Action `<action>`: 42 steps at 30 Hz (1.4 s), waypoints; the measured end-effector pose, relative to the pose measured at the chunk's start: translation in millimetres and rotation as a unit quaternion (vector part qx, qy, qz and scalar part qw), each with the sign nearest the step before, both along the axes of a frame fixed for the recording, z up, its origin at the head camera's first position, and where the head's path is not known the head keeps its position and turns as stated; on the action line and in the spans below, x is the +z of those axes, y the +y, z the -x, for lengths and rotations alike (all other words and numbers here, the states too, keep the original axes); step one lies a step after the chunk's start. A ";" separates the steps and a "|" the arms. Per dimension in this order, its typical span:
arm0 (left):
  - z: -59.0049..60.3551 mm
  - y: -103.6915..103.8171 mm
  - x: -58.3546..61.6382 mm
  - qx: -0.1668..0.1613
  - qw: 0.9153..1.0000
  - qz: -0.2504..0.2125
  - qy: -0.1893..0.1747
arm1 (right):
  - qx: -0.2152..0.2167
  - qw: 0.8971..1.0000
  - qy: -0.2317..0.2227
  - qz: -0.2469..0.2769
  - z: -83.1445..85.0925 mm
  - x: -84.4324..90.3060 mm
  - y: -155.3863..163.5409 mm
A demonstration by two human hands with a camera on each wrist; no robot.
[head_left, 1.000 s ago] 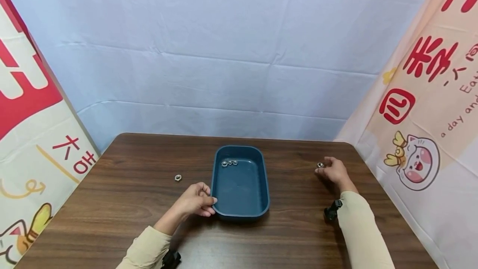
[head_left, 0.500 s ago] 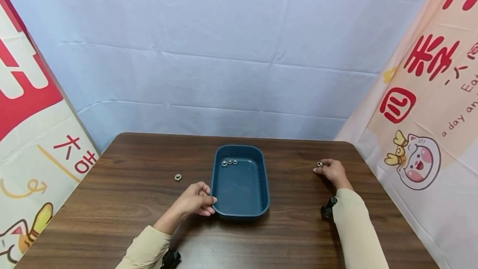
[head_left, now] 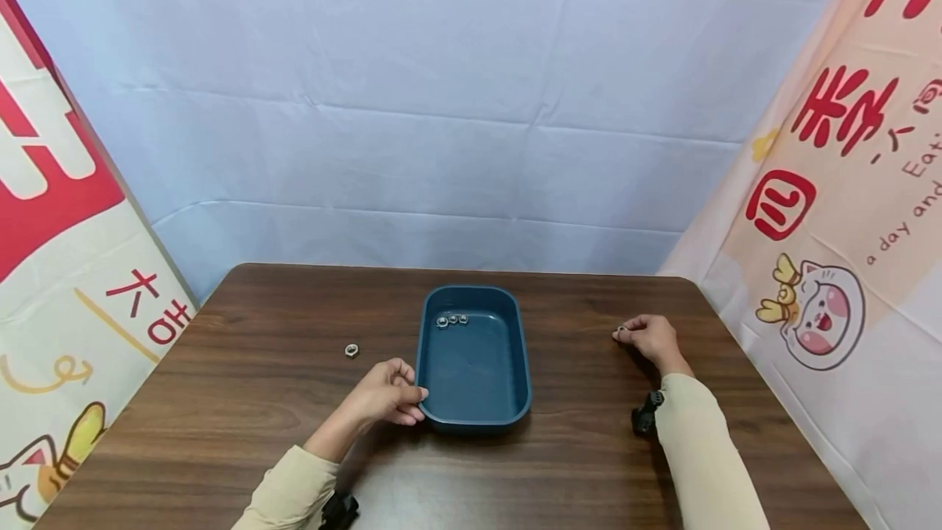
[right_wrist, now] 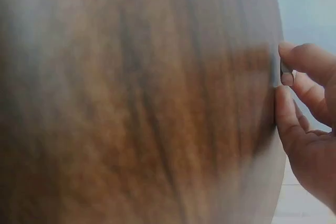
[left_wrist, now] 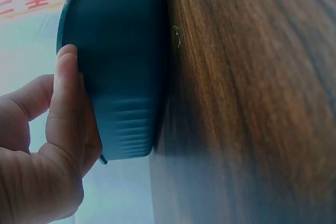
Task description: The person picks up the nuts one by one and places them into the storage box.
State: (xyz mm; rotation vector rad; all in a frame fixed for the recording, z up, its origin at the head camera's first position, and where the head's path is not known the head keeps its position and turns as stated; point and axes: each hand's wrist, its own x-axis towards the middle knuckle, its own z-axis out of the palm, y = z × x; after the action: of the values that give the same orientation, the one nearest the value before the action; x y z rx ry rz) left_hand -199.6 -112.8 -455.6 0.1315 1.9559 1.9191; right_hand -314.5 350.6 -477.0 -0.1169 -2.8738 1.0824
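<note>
nearest: both forearms in beige sleeves over the wooden table (head_left: pixel 221 432), a dark strap at each wrist. left hand (head_left: pixel 386 395) rests at the near left corner of the blue tray (head_left: pixel 515 366), fingers curled, thumb laid along the rim; wrist view shows the thumb (left_wrist: pixel 65 108) pressed against the tray's outer wall, so the hand grips that corner. tray sits flat near table centre, long side running away from the person. right hand (head_left: pixel 648 338) is well off to the right of the tray, low on the table, fingertips bunched and pinching a small metal nut (head_left: pixel 621 330); wrist view shows the nut (right_wrist: pixel 286 73) between thumb and forefinger. farther back: three nuts (head_left: pixel 452 321) clustered at the tray's far left end. one loose nut (head_left: pixel 352 349) lies on the table left of the tray, apart from it.
</note>
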 end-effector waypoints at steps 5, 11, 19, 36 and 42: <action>0.1 -0.3 -1.9 0.003 1.000 0.001 0.001 | 0.027 0.994 -0.013 0.108 -1.9 2.7 -4.3; 0.1 -0.9 -2.7 0.005 1.000 -0.003 0.000 | 0.035 0.960 -0.048 0.275 -7.4 11.9 -13.4; 1.7 -2.4 -3.4 0.008 1.000 -0.005 -0.004 | -0.026 0.938 -0.019 0.346 -9.6 6.7 -24.1; 5.4 0.8 -3.3 -0.008 1.000 -0.011 -0.004 | -0.046 0.932 -0.032 0.359 -29.2 8.9 -45.0; 4.6 -0.9 -3.6 -0.002 1.000 -0.008 -0.005 | -0.024 0.932 -0.026 0.362 -35.2 12.2 -62.3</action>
State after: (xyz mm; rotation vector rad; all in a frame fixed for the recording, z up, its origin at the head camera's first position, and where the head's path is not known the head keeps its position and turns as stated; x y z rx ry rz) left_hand -204.2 -113.6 -459.2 0.1297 1.9331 1.9294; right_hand -279.4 288.3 -464.7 -0.2501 -2.3315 2.0843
